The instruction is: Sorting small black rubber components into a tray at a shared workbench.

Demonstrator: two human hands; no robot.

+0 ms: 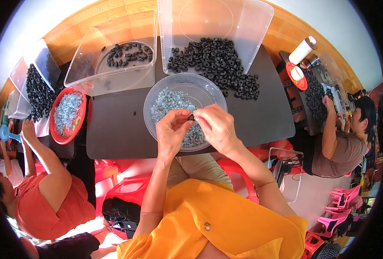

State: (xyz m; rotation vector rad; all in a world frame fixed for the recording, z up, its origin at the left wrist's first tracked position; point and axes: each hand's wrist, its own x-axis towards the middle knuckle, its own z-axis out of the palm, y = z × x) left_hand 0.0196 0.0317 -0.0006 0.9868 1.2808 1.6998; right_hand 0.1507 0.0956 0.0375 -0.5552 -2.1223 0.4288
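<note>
A small black plastic part is pinched between the thumb and fingers of my left hand. My right hand meets it there, fingertips closed against the part's right side; whatever they pinch is hidden. Both hands hover over a round clear plastic basin. Inside the basin lies a heap of small silvery metal springs. Just behind it, many black plastic parts spill onto the dark table from a clear bin lying on its side.
Back left stands another clear bin with some black parts. One loose black piece lies left of the basin. Co-workers sit at both sides: one in a red shirt near a red basin of springs, one in brown.
</note>
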